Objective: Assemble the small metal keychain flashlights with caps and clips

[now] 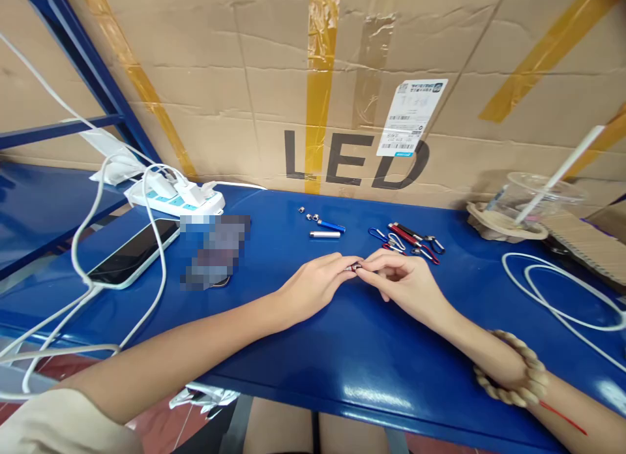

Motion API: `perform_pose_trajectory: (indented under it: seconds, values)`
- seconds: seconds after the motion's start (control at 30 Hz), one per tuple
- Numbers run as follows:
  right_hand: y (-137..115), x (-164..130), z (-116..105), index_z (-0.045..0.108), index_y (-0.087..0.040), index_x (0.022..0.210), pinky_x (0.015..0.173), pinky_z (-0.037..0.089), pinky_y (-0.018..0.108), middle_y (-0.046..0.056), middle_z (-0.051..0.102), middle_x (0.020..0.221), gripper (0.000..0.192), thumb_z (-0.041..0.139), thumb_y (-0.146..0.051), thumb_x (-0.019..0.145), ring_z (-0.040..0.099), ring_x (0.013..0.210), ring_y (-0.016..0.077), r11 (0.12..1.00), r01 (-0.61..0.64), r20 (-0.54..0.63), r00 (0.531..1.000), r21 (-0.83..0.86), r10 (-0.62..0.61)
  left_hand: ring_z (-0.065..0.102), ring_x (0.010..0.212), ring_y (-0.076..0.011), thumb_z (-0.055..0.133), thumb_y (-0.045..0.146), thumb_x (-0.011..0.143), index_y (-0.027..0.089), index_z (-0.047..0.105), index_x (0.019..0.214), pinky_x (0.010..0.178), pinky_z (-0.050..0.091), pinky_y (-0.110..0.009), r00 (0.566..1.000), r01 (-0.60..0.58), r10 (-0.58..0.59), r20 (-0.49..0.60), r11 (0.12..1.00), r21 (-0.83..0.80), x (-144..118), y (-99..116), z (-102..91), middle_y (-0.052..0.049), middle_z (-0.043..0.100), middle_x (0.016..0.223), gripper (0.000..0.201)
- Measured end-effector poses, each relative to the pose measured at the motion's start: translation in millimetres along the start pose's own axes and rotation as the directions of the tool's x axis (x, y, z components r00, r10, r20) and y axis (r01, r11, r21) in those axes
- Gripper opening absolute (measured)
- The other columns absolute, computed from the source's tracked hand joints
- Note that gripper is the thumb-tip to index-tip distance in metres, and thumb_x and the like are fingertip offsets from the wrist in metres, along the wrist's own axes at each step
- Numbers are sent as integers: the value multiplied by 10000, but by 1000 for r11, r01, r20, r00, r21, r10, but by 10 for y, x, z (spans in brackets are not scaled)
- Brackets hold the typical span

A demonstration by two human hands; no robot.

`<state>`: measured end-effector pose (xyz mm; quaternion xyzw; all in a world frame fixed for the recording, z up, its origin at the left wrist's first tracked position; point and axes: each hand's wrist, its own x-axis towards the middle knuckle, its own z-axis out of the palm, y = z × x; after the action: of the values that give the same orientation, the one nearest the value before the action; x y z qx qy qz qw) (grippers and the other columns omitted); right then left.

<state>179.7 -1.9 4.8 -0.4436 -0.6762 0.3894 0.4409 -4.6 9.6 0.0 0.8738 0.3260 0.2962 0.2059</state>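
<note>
My left hand (pixel 315 286) and my right hand (pixel 405 281) meet at the middle of the blue table (pixel 352 363), fingertips pinched together on one small dark metal part (pixel 355 267). Just beyond them lie a silver tube (pixel 325 234), a blue tube (pixel 331 226), a few tiny silver caps (pixel 309 214), and a pile of red and black tubes with carabiner clips (pixel 411 241). A beaded bracelet (pixel 513 369) circles my right wrist.
A phone (pixel 132 253) on a white cable lies at the left, with a power strip (pixel 173 196) behind it. A clear plastic cup with a straw (pixel 531 203) stands at the right, and a white cable loop (pixel 562 291) lies near it. A cardboard box wall (pixel 342 82) closes the back.
</note>
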Motion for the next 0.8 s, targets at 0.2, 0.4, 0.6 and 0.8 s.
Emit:
perform_pose_trajectory:
  seconds: [0.2, 0.4, 0.6, 0.8]
  values:
    - [29, -19, 13, 711, -204, 922, 364, 471, 207, 76, 646, 1001, 238, 646, -372, 767, 499, 406, 35, 996, 56, 14, 998, -73, -56, 608, 963, -157, 387, 218, 939, 174, 546, 1085, 848, 478, -259, 992, 111, -114, -53, 992, -55, 21, 8, -35, -50, 643, 1042, 221]
    - [-12, -59, 16, 706, -236, 1000, 396, 480, 210, 82, 620, 1050, 223, 584, -302, 825, 522, 460, 46, 928, 230, 72, 973, -295, -218, 618, 941, -162, 373, 214, 941, 191, 520, 1050, 816, 478, -272, 982, 183, -184, -34, 983, -24, 27, 24, -59, -37, 649, 1036, 185]
    - [-1, -60, 1, 689, -237, 1052, 434, 461, 199, 70, 614, 957, 246, 527, -261, 868, 491, 487, 49, 797, 377, 112, 922, -472, -370, 621, 891, -165, 357, 207, 944, 175, 510, 1054, 800, 473, -281, 979, 205, -204, -18, 978, 39, 36, 45, -83, -47, 649, 1004, 191]
    - [3, -29, -86, 695, -251, 1028, 540, 476, 214, 44, 624, 935, 212, 599, -248, 839, 511, 542, 61, 604, 446, 67, 836, -661, -545, 612, 918, -153, 300, 210, 957, 194, 493, 1101, 771, 469, -253, 987, 156, -157, 19, 986, 59, 37, 87, -98, -34, 642, 1027, 241]
